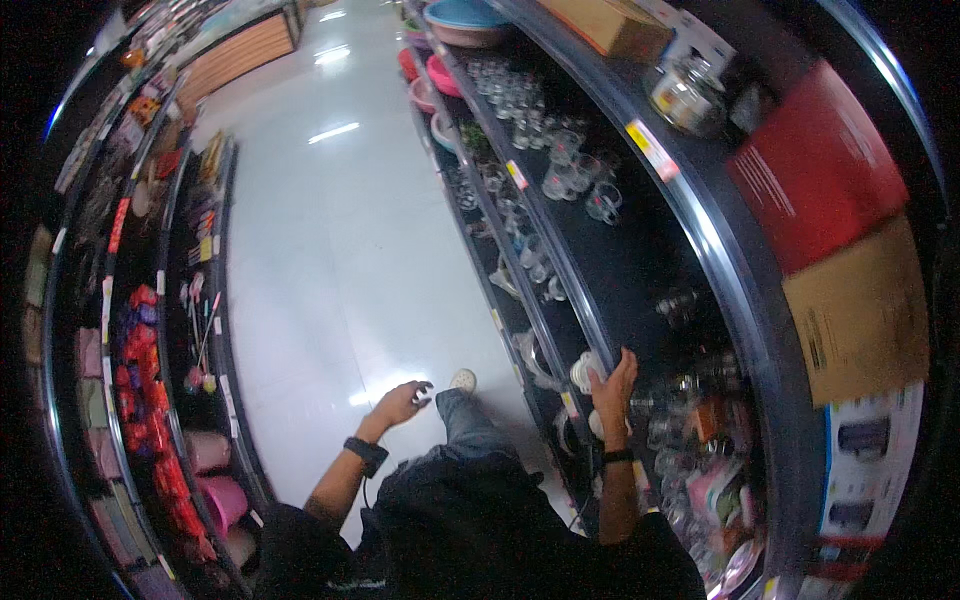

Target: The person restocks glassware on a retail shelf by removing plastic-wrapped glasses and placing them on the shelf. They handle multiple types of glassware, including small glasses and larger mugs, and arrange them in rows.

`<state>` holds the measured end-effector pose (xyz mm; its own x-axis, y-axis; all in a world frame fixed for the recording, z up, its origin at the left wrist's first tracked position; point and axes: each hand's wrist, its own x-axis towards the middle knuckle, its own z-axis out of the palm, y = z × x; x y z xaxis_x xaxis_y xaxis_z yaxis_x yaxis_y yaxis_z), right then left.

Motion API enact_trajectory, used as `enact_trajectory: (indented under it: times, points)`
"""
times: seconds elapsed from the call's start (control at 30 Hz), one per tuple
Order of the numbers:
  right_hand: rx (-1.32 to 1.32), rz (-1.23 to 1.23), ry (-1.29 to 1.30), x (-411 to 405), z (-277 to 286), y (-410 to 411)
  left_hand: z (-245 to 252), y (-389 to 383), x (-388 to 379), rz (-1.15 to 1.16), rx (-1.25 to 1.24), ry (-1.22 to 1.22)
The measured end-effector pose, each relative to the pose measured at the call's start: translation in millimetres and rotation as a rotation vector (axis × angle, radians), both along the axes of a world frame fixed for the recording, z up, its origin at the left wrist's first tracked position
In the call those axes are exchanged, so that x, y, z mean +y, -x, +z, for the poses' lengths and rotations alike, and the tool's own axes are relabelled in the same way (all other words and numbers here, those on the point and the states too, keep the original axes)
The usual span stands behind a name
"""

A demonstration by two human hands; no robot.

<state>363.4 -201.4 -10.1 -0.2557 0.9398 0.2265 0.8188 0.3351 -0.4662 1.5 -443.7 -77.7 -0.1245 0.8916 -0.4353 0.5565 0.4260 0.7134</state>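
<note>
My right hand (616, 384) is at the front edge of a shelf (577, 292) on the right, fingers apart around or just over the edge rail; whether it touches is hard to tell. White rounded items, possibly dishes (583, 373), lie beside its fingers. My left hand (407, 403) hangs over the pale aisle floor (352, 262) with its fingers curled loosely and nothing visible in it. Glass mugs (603, 202) and small glasses (502, 90) stand farther along the right shelves.
Above the right shelves are a red box (821, 169), a cardboard box (859, 311) and a glass jar (686, 94). Plastic basins (465, 22) sit at the far end. The left shelving carries red packets (142, 337) and a pink bucket (223, 501). A wood-patterned counter (240, 56) stands far off.
</note>
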Motion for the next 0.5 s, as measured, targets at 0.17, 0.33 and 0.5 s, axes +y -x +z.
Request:
enact_trajectory:
  times: [0.17, 0.33, 0.5]
  points:
    - [0.072, 0.025, -0.087, 138.0, 13.3, 87.1, 35.3, 91.5, 87.7, 0.153, 0.124, -0.232]
    - [-0.008, -0.065, -0.053, 251.6, 32.1, 149.7, 81.1, 123.3, 201.3, 0.174, 0.181, -0.436]
    - [0.092, -0.093, 0.078, 296.9, 37.7, 172.8, 92.9, 117.9, 326.8, -0.084, 0.207, -0.624]
